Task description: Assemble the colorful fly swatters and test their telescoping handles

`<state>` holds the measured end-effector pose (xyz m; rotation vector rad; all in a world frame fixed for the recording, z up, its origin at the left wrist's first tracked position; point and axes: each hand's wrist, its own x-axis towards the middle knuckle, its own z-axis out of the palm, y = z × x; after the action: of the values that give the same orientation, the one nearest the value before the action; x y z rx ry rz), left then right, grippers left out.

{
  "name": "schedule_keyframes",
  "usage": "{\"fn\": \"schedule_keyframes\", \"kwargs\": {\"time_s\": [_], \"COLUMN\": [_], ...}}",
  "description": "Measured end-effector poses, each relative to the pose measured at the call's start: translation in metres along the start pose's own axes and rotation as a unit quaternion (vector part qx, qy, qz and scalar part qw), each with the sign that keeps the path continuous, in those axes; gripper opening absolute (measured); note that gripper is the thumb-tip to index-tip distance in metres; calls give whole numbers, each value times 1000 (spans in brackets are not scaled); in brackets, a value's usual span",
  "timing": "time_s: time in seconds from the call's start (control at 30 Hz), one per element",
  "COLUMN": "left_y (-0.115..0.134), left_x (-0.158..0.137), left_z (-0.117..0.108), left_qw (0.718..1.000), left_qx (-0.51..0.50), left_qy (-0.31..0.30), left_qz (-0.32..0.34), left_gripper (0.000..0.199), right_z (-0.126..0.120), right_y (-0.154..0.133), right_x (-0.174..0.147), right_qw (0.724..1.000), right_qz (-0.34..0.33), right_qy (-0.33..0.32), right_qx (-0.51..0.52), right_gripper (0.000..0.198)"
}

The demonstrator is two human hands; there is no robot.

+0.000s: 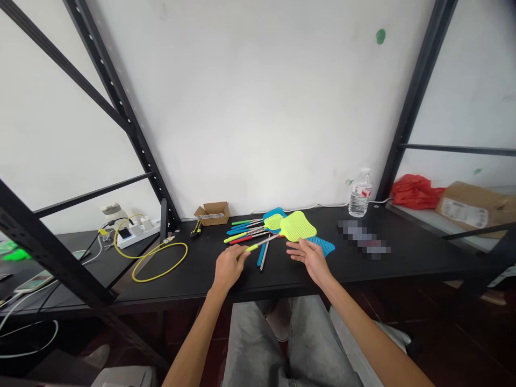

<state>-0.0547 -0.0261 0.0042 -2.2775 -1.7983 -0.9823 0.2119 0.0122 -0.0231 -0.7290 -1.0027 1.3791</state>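
Grey trousers (258,336) lie nearest the camera at six o'clock, below the near edge of a black bench (403,255). Bare forearms (197,328) extend over that edge to a yellow-green fly swatter (289,231), held aslant above the bench, its grip (253,248) toward eight o'clock and its mesh head (301,226) toward two. With the swatter's middle as the dial's centre, the left hand (229,267) is at eight, its fingers pinching the grip. The right hand (311,259) is at four, upper fingertips at the mesh head's near edge, lower fingers slightly spread; I cannot tell whether they pinch the mesh. Just beyond, toward ten, lies a pile of other swatters (241,231). A blue mesh head (325,246) shows between three and four. Farther out, a cardboard box (212,214) stands between nine and ten, a looped yellow cable (161,246) lies near nine, and a water bottle (358,201) stands upright between two and three.
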Motion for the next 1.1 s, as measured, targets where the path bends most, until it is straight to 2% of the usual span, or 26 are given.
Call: {"fn": "schedule_keyframes", "kwargs": {"time_s": [0.1, 0.2, 0.5, 0.9, 1.0, 1.1], "left_y": [-16, -28, -44, -56, -53, -41], "left_x": [19, 38, 81, 89, 88, 79], "left_z": [-6, -10, 7, 23, 20, 14], "left_qw": [995, 984, 973, 971, 972, 974], "left_qx": [86, 153, 207, 200, 198, 206], "left_qy": [10, -5, -61, -88, -89, -60], "left_qz": [-57, -88, -78, -96, -95, -74], "left_gripper": [29, 30, 35, 39, 38, 37], "right_z": [0, 0, 0, 0, -1, -2], "right_y": [-1, -1, 0, -1, 0, 0], "right_x": [-1, -2, 1, 1, 2, 2], "right_qw": [1000, 1000, 1000, 1000, 1000, 1000], "right_qz": [-2, -5, -10, -17, -15, -13], "right_qy": [0, 2, 12, 19, 18, 20], "right_qx": [-4, -5, -3, 7, 8, 12], "right_gripper": [42, 43, 42, 41, 41, 41]}}
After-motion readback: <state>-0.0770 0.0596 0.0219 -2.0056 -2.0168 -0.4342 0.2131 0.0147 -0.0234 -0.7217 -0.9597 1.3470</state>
